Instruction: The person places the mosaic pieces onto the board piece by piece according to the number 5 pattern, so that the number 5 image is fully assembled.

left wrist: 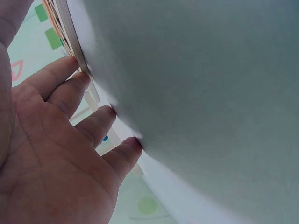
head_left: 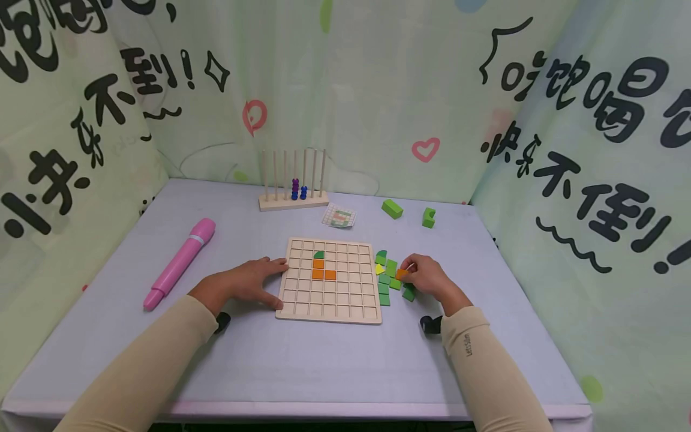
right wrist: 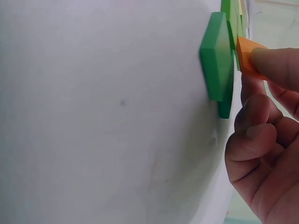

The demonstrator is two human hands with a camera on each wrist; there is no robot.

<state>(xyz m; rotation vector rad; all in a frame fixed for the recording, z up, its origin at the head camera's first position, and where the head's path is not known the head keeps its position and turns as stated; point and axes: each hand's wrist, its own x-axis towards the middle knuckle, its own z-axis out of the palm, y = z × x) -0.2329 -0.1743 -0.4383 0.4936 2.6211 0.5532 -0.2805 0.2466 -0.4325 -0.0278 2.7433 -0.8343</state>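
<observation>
beside the square wooden grid board [head_left: 329, 279], a small orange square tile [head_left: 401, 274] is pinched by the right hand [head_left: 426, 277]; the board is steadied by the flat, spread left hand [head_left: 254, 282]. careful placement next to the orange tiles already set [head_left: 322, 269] seems needed.

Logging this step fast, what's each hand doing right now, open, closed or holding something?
Left hand: open, fingers straight against the wooden grid board edge.
Right hand: pinching an orange tile beside the green tiles.

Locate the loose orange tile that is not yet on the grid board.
In the head view, the orange tile sits pinched in the right hand, just right of the wooden grid board, among the green tiles.
</observation>
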